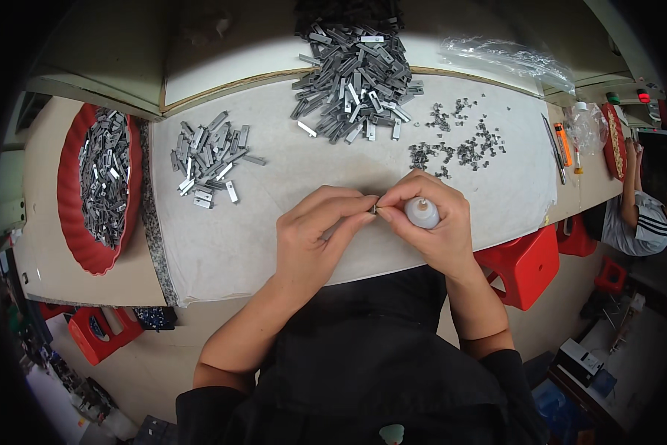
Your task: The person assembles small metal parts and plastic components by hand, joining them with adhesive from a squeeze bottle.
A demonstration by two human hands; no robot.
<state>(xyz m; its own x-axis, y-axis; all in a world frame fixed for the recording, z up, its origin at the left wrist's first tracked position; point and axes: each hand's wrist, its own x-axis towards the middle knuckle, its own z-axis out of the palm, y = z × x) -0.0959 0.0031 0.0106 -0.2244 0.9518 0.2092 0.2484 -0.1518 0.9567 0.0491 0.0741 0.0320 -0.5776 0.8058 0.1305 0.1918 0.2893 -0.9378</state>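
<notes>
Above the near edge of the white-covered table, my left hand (304, 233) and my right hand (452, 233) meet fingertip to fingertip. Between them they pinch a small metal piece (374, 209), mostly hidden by the fingers. My right hand also holds a whitish squeeze bottle (422, 215) against its palm, its tip pointing up. Beyond the hands rises a big heap of grey metal strips (356, 85), some with a hole. A smaller group of the same strips (213, 152) lies to the left. Tiny dark metal bits (476, 152) are scattered at the right.
A red scalloped basin (74, 204) full of metal strips stands at the far left. At the right lie an orange-handled tool (563, 144), a thin metal tool (554, 148) and clear plastic bags (508, 55). Red stools (525, 268) stand below; a person (638, 222) sits at the far right.
</notes>
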